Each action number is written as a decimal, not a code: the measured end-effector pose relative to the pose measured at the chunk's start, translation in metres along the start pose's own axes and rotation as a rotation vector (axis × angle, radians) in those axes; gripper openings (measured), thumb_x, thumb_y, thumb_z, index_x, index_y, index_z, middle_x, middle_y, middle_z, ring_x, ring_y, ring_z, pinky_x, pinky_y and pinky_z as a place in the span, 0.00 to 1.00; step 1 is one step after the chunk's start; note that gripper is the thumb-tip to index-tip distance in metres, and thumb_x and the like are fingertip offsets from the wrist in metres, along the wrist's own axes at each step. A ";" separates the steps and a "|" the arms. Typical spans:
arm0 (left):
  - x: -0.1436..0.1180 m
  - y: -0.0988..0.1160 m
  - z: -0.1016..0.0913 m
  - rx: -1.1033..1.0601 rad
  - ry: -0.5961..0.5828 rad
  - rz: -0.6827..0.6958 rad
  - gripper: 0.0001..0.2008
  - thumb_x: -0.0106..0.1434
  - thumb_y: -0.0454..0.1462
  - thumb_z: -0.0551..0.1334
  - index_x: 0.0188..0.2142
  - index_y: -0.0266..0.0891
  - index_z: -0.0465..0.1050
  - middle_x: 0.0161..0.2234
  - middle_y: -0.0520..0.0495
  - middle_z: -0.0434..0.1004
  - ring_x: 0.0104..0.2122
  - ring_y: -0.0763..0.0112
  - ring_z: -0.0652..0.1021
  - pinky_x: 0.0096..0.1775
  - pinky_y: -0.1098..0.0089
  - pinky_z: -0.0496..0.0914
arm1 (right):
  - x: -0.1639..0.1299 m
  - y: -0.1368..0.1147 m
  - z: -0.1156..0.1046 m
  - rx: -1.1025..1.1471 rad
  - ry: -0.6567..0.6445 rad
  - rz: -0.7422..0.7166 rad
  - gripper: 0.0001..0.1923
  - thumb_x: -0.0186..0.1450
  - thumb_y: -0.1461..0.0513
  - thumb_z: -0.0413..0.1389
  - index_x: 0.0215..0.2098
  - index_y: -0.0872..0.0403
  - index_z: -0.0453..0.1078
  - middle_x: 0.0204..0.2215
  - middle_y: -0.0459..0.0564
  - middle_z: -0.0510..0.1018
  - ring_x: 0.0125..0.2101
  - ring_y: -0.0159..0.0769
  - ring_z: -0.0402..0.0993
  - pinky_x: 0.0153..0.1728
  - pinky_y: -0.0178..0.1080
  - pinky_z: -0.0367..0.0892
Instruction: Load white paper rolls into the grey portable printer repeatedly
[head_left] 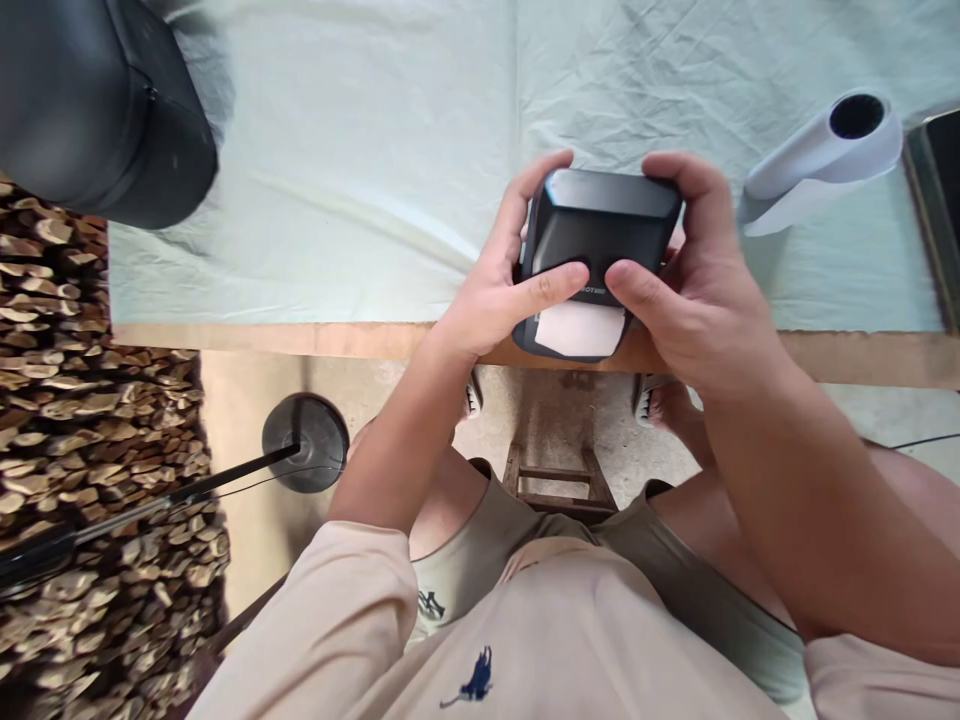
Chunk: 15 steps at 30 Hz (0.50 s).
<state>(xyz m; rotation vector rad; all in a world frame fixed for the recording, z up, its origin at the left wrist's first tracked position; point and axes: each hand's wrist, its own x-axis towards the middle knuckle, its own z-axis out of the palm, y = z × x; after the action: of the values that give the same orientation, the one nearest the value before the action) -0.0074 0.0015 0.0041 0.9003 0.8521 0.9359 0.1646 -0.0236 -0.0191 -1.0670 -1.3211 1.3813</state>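
I hold a small black box-shaped device (600,225) in both hands above the near edge of the table (300,338). A white strip of paper or label (579,328) shows at its lower end. My left hand (499,290) grips its left side, thumb pressed on the front face. My right hand (694,290) grips the right side, thumb also on the front face, fingers curled over the top corner.
A pale green cloth (360,170) covers the table. A white hair dryer (821,160) lies at the right, with a dark framed object (937,200) beside it. A large black object (97,100) stands at the upper left. Stacked firewood (82,400) and a stand base (306,442) lie left.
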 end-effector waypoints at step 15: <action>0.004 -0.002 -0.011 -0.253 0.002 -0.078 0.15 0.62 0.33 0.54 0.44 0.48 0.73 0.41 0.51 0.81 0.59 0.59 0.72 0.54 0.66 0.72 | 0.001 0.012 0.004 -0.016 0.189 0.059 0.35 0.60 0.43 0.60 0.62 0.37 0.55 0.49 0.44 0.74 0.29 0.22 0.72 0.29 0.29 0.74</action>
<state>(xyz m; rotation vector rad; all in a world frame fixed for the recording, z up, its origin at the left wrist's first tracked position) -0.0155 0.0078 -0.0030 0.6440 0.7456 0.9524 0.1599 -0.0233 -0.0305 -1.2247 -1.1730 1.2799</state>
